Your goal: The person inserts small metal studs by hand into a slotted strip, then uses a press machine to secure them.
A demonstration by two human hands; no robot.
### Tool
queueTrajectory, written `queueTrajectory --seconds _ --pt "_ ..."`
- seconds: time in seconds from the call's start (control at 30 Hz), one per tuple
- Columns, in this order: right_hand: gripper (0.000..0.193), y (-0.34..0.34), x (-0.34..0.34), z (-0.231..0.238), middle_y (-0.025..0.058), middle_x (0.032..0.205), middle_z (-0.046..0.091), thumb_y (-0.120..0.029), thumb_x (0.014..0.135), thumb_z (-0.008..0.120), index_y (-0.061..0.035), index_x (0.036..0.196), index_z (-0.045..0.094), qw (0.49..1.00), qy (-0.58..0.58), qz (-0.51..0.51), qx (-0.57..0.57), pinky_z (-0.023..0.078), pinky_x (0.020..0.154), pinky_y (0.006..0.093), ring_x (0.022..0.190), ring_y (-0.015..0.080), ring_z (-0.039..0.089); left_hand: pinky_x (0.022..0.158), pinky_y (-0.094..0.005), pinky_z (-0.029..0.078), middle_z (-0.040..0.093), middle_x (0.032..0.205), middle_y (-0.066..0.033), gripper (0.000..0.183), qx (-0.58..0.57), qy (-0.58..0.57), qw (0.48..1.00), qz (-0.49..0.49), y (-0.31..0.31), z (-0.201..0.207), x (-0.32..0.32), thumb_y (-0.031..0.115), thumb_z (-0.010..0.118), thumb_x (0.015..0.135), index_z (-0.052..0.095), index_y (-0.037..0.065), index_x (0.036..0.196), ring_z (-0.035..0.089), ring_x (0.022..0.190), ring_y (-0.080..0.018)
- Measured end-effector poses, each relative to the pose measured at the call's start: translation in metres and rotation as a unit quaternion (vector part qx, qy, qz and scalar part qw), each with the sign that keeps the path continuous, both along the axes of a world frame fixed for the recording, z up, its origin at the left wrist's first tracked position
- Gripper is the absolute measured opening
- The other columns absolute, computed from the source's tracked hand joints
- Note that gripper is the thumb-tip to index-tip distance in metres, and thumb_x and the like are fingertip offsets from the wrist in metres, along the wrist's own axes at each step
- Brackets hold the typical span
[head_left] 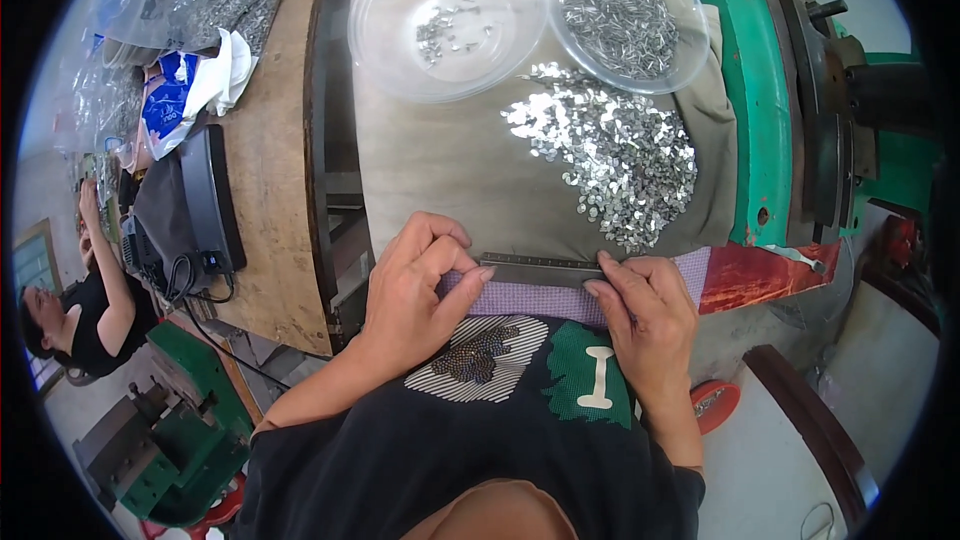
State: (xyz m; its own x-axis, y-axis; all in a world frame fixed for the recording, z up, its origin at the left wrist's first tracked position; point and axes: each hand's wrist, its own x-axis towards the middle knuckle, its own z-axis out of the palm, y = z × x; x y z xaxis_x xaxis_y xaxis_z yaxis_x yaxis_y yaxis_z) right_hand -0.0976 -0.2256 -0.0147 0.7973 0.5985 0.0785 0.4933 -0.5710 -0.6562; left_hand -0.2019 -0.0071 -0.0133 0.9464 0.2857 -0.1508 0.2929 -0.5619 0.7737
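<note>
Cloth underlies discs at one o'clock; my left hand and right hand pinch the bar at its nine- and three-o'clock ends.

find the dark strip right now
In the head view, the dark strip is slightly below and right of centre, held between the left hand and right hand, on the wearer's side of the silver pieces.

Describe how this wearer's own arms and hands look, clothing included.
Both the left hand and right hand are bare, with no gloves, rings or watch in sight. The forearms are uncovered too. The shirt is black and short-sleeved, its front bearing a striped patch and a green patch.
</note>
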Motion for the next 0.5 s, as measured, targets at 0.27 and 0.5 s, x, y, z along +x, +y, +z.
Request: queueTrajectory --seconds 0.27,0.5 --pt "0.029 -0.012 -0.005 -0.009 0.0061 0.087 0.065 -0.007 0.069 0.085 -0.0052 0.097 0.075 0.997 -0.003 0.010 0.073 0.052 0.066 0.0340 0.077 0.0239 0.064 0.074 -0.0359 0.047 0.060 0.102 -0.0081 0.028 0.028 -0.031 0.998 -0.046 0.002 -0.004 -0.006 0.009 0.083 0.070 0.069 0.004 0.094 0.060 0.087 -0.0253" --pt "0.029 -0.013 -0.002 -0.010 0.0099 0.091 0.071 -0.002 0.067 0.085 -0.0030 0.092 0.071 0.995 0.005 0.049 0.085 0.054 0.069 0.0339 0.080 0.0265 0.068 0.075 -0.0350 0.045 0.063 0.099 -0.0067 0.031 0.090 -0.055 0.990 -0.096 0.005 -0.003 -0.008 0.010 0.083 0.068 0.071 0.007 0.097 0.061 0.087 -0.0247"
